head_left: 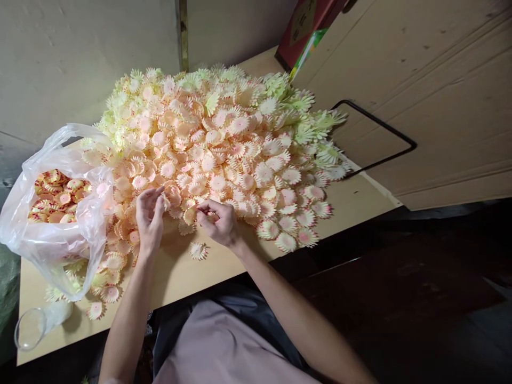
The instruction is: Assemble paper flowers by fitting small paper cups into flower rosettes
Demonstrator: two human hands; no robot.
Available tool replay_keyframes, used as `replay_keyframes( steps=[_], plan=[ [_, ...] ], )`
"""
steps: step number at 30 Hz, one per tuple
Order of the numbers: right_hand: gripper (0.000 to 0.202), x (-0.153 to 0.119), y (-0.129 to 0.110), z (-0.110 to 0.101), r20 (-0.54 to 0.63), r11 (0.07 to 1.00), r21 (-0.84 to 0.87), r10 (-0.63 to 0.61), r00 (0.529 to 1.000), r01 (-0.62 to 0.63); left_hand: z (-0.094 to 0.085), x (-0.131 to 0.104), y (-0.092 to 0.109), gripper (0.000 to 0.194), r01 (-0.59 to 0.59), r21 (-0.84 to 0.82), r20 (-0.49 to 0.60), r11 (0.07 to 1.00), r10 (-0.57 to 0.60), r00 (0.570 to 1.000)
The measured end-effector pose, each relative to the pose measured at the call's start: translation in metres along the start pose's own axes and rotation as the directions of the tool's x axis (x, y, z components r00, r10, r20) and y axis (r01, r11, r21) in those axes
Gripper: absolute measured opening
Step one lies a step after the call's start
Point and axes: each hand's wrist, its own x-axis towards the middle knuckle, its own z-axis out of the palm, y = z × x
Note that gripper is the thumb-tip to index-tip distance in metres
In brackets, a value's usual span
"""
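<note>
A wide heap of pale flower pieces (216, 154), cream and pink with some green ones at the back and right, covers much of the table. At its front edge my left hand (150, 216) has its thumb and fingers pressed around a small pale piece, partly hidden. To the right, my right hand (218, 221) pinches a peach-coloured flower piece (190, 215) between thumb and fingers. The two hands are apart. A single white flower piece (199, 250) lies on the bare wood just in front of them.
An open plastic bag (60, 240) of red-edged flower pieces stands at the left of the table (180, 277). A clear cup (44, 322) is at the front left corner. Behind are a red box (306, 32) and a large cardboard sheet (432, 106) with a black metal loop (380, 122).
</note>
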Motion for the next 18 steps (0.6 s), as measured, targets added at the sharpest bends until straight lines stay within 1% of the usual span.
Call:
replay_keyframes(
  steps=[3,6,9,10,14,18],
  plan=[
    [0.012,0.0003,-0.0001,0.0015,-0.009,1.0,0.002,-0.006,1.0,0.006,0.0014,-0.0017,0.0049,0.028,-0.08,0.098,0.088,0.992,0.072,0.993],
    [0.012,0.0001,0.0001,0.0022,0.007,1.0,-0.005,-0.024,1.0,0.024,-0.0003,-0.0032,0.0037,0.027,-0.128,0.108,0.178,0.986,0.107,0.978],
    [0.011,-0.0003,0.0007,0.003,0.022,0.998,-0.002,-0.065,0.998,0.065,-0.0036,-0.0046,-0.0012,0.039,-0.078,0.118,0.266,0.99,0.044,0.963],
    [0.011,-0.0005,0.0008,0.0033,0.021,0.998,0.002,-0.07,0.997,0.07,-0.0043,-0.0052,-0.0025,0.039,-0.056,0.141,0.285,0.988,0.013,0.959],
    [0.012,-0.0008,0.0008,0.0036,0.006,0.998,0.016,-0.053,0.999,0.053,-0.0045,-0.0071,-0.0028,0.023,-0.012,0.252,0.298,0.968,-0.066,0.952],
    [0.014,-0.001,0.0005,0.0025,0.025,0.998,0.042,-0.044,0.999,0.043,-0.0034,-0.0067,-0.0012,0.02,-0.022,0.303,0.297,0.953,-0.072,0.952]
  ],
)
